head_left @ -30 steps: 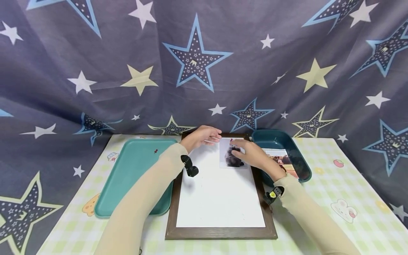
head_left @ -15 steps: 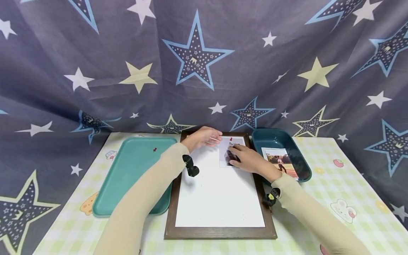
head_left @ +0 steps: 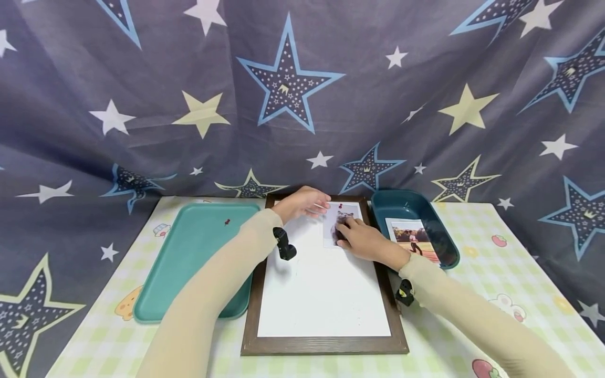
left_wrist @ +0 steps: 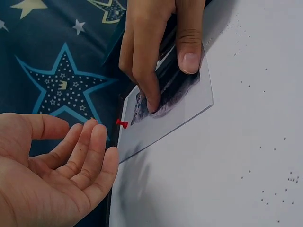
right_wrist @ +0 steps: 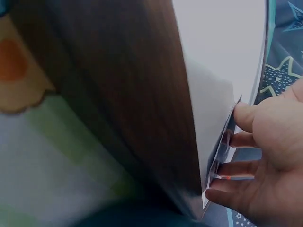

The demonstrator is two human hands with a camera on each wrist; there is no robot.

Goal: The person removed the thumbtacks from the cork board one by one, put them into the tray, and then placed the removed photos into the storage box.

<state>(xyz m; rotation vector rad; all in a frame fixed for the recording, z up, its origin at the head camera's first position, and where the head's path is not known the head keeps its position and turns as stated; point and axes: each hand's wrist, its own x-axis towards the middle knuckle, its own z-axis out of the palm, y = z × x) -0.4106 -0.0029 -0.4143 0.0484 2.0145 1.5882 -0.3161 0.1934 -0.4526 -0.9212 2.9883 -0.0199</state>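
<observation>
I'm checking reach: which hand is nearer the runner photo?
Right. The right hand, touching the cat photo, is left of the runner photo; the left hand is farther left, near the top of the board.

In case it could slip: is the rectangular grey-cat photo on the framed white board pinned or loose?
Pinned: a small red pushpin stands at the top of the photo; the right hand covers part of it.

Board between tray and bin
</observation>
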